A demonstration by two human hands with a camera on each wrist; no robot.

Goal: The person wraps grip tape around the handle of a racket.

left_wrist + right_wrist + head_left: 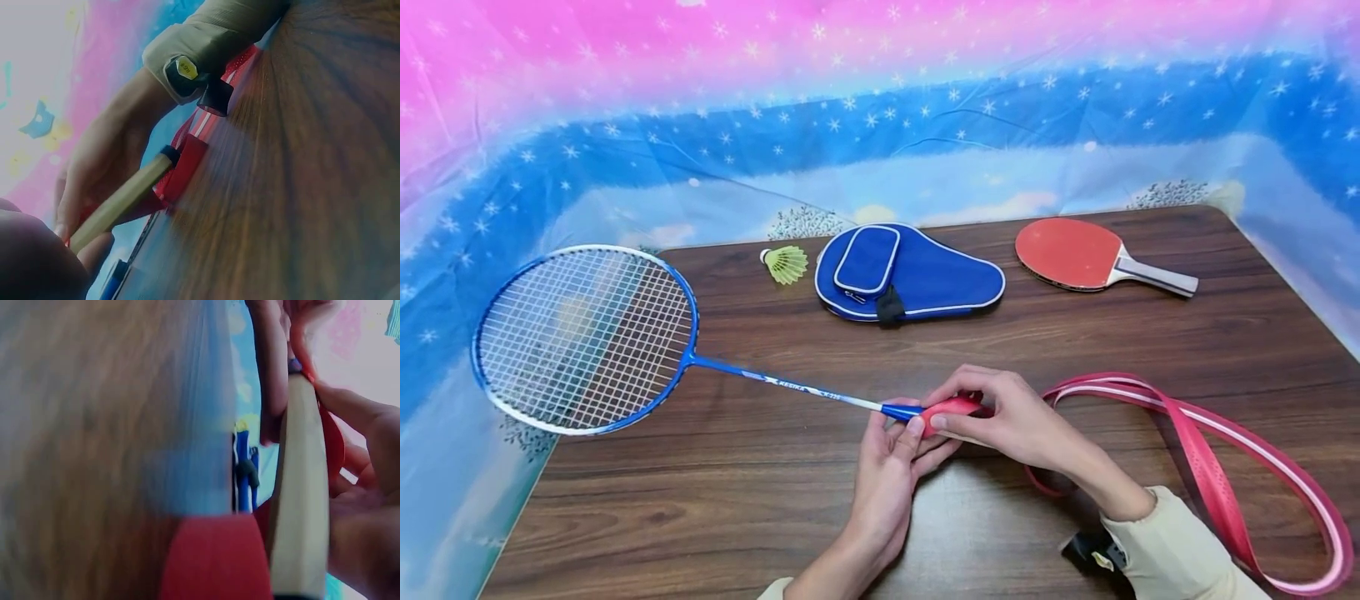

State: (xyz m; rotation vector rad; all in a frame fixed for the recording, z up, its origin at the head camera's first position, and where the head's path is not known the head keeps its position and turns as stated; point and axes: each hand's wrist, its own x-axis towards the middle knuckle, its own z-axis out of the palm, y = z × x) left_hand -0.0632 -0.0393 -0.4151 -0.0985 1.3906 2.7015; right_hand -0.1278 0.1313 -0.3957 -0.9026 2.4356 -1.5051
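A blue and white badminton racket (805, 389) lies across the head view, its strung head to the left. My left hand (886, 479) holds it from below at the blue cone, thumb pressed on red grip tape (951, 408). My right hand (1026, 423) pinches that tape against the top of the handle. The wrist views show the bare wooden handle (122, 203), with a dark end cap (169, 155). From the handle, the tape's long loose length (1202, 458), with a pale stripe, loops over the table to the right, partly behind the right forearm.
Along the back of the wooden table (700, 517) lie a yellow-green shuttlecock (786, 264), a blue zipped paddle case (936, 271) and a red table tennis paddle (1067, 254). A black wrist device (1093, 552) sits by the right sleeve. A patterned cloth (880, 108) hangs behind.
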